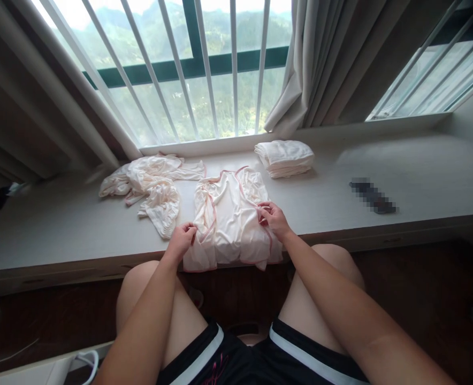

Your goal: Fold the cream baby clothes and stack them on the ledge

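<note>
A cream baby garment with pink trim (228, 214) lies spread on the window ledge, its lower edge hanging over the front. At its left side, my left hand (182, 239) pinches the cloth edge between thumb and fingers. My right hand (273, 218) grips the right side near the pink trim, a little higher up. Left of the garment lies a crumpled heap of similar cream clothes (152, 179). Behind it to the right sits a neatly folded stack of cream cloth (284, 159).
The pale window ledge (325, 198) runs the full width. A dark pixelated object (373, 195) lies on its right part. Grey curtains (300, 64) flank a window with white bars (208, 69). My knees are against the ledge's front; a white cable (90, 363) is at lower left.
</note>
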The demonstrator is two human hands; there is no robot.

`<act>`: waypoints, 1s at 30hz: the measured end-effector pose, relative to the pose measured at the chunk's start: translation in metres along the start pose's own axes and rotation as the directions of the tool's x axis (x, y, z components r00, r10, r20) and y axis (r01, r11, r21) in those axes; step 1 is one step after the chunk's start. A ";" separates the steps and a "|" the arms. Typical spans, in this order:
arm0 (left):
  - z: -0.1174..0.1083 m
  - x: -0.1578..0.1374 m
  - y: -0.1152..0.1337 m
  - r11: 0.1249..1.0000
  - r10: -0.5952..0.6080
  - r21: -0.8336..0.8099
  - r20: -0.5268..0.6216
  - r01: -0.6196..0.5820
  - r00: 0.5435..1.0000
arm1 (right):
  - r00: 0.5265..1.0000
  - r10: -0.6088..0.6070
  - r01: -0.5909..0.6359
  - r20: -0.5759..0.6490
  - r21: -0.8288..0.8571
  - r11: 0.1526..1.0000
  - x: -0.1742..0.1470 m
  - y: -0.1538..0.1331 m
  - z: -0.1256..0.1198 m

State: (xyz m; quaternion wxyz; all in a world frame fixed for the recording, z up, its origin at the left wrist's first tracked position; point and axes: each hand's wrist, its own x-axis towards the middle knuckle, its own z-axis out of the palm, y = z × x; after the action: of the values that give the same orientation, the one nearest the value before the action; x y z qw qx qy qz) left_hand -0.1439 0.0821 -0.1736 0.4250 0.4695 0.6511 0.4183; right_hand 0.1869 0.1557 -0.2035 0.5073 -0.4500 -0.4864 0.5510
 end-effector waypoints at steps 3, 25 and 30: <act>-0.010 0.004 0.000 0.998 0.011 -0.059 -0.093 -0.017 0.996 | 0.999 -0.003 0.006 -0.045 0.066 0.998 0.001 -0.002 -0.002; 0.023 -0.015 0.030 0.992 0.128 -0.019 0.069 -0.127 0.989 | 0.960 0.072 -0.032 0.270 -0.150 0.988 0.021 -0.023 0.005; 0.032 -0.012 0.037 0.889 -0.064 -0.423 0.260 0.173 0.963 | 0.938 0.027 0.161 0.346 -0.502 0.850 0.020 -0.028 -0.013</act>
State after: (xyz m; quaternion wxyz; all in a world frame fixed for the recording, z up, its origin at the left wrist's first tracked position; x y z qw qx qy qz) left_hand -0.1022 0.0828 -0.1461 0.6207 0.3667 0.5105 0.4686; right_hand 0.2011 0.1768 -0.1772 0.2930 -0.4515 -0.7134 0.4488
